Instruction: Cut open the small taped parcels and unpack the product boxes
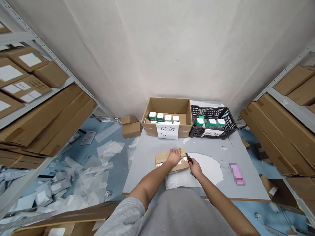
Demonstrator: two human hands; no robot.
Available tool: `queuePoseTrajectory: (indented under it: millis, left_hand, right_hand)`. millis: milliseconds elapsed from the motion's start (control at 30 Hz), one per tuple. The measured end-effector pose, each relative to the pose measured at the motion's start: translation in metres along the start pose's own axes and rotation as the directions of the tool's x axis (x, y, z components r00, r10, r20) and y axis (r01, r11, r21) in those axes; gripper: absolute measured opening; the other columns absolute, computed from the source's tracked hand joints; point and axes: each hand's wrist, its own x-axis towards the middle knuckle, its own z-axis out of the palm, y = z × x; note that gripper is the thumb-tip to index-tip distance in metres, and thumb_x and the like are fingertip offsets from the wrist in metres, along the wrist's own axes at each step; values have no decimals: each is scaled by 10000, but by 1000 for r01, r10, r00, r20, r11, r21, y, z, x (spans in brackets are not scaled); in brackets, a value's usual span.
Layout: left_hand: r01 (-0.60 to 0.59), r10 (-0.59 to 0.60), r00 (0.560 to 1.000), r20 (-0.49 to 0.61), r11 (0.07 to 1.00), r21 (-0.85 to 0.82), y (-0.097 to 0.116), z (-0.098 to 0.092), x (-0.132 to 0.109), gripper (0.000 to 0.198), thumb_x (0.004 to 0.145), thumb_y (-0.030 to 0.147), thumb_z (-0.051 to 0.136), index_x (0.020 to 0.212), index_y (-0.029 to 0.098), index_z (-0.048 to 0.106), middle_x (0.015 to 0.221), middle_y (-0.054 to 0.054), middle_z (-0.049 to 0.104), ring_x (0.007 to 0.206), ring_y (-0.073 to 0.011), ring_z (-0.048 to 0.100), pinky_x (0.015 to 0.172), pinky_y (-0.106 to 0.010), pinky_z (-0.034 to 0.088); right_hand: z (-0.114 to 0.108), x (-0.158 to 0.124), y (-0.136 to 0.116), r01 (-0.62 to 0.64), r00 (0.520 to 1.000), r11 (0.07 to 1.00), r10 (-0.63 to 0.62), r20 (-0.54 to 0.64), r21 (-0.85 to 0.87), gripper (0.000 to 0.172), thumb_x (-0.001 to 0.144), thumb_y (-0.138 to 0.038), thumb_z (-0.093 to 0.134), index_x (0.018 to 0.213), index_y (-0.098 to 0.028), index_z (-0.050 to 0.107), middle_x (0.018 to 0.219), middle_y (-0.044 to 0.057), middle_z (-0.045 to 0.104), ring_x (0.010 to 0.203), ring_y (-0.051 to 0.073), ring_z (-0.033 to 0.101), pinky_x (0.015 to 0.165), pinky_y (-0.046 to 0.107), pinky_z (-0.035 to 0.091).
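The gray tabletop [147, 154] carries an open cardboard box [169, 106] at its far edge, with a black plastic crate [213, 113] just right of it, touching. Nearer the middle of the tabletop lies a taped cardboard parcel [163, 159] on white padding [178, 182], which spreads right as a wide white sheet [209, 167]. Toward the right edge lies a pink item [237, 173], blurred. A small white scrap [187, 140] lies near the far edge.
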Motion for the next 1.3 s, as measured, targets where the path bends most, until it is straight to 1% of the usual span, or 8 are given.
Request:
queuePoseTrajectory:
  millis: [200, 300, 500, 700, 833, 967, 1167, 1300]
  left_hand:
    - [-31, 31, 1000, 4, 1000, -4, -3, -4, 2, 749, 1096, 569, 440, 1620, 33, 432, 1476, -396, 543, 1356, -475, 579, 1098, -649, 435]
    - [-40, 40, 999, -4, 999, 22, -2, -4, 2, 729, 1101, 551, 441, 1613, 30, 442, 1470, -390, 555, 1341, -474, 592, 1088, -646, 445]
    - [-26, 27, 999, -38, 999, 26, -3, -4, 2, 719, 1091, 563, 461, 1588, 44, 472, 1432, -380, 592, 1304, -475, 612, 1058, -630, 460]
    - [-22, 19, 999, -50, 998, -53, -4, -6, 2, 731, 1078, 621, 443, 1575, 87, 483, 1411, -363, 602, 1275, -463, 625, 1048, -623, 460]
    - [5, -7, 1000, -16, 995, -99, -7, -16, 5, 682, 1096, 587, 398, 1556, 93, 497, 1322, -324, 652, 1194, -424, 667, 997, -549, 501]
    - [17, -14, 1000, 25, 992, -127, -15, -24, 6, 658, 1087, 607, 408, 1532, 135, 516, 1277, -266, 674, 1120, -383, 687, 953, -485, 516]
    - [32, -60, 987, -148, 983, -183, -10, -7, -8, 731, 1017, 653, 558, 1584, 198, 486, 1374, -212, 651, 1295, -378, 603, 1168, -515, 398]
    - [-41, -25, 960, -280, 973, -226, -3, -1, -22, 778, 1014, 676, 539, 1622, 205, 420, 1554, -209, 543, 1478, -372, 464, 1253, -548, 299]
  right_hand:
    - [-1, -2, 2, -10, 1000, 1000, 9, 7, 27, 275, 977, -467, 620, 1166, -269, 647, 592, -65, 600, 360, 117, 523, 449, 213, 423]
    - [-4, -6, 3, -29, 999, 1000, 29, 33, -11, 293, 1016, -479, 580, 1205, -262, 638, 615, -61, 609, 370, 109, 532, 457, 201, 429]
    - [-3, -4, -20, -64, 998, 991, 64, -3, -121, 260, 1077, -377, 482, 1266, -259, 617, 696, -25, 663, 372, 115, 552, 460, 220, 447]
    - [-9, -10, -11, -67, 996, 997, 69, 57, -36, 245, 1064, -378, 500, 1251, -255, 601, 604, -58, 591, 348, 131, 546, 427, 224, 419]
    - [-4, -7, -12, -82, 996, 996, 83, 42, -19, 228, 1052, -331, 476, 1228, -248, 595, 560, -70, 557, 340, 139, 543, 419, 227, 412]
    - [0, -5, -5, -49, 998, 999, 49, 31, 20, 223, 1031, -373, 507, 1194, -254, 602, 550, -75, 552, 340, 137, 537, 418, 226, 407]
    - [-15, -1, 21, 0, 999, 989, -6, 34, 151, 282, 1000, -470, 494, 1168, -266, 591, 539, -92, 532, 372, 144, 551, 397, 210, 386]
    - [-14, 27, 6, 76, 997, 992, -74, -29, 99, 392, 950, -598, 588, 1163, -269, 607, 659, -71, 619, 451, 133, 591, 456, 212, 432]
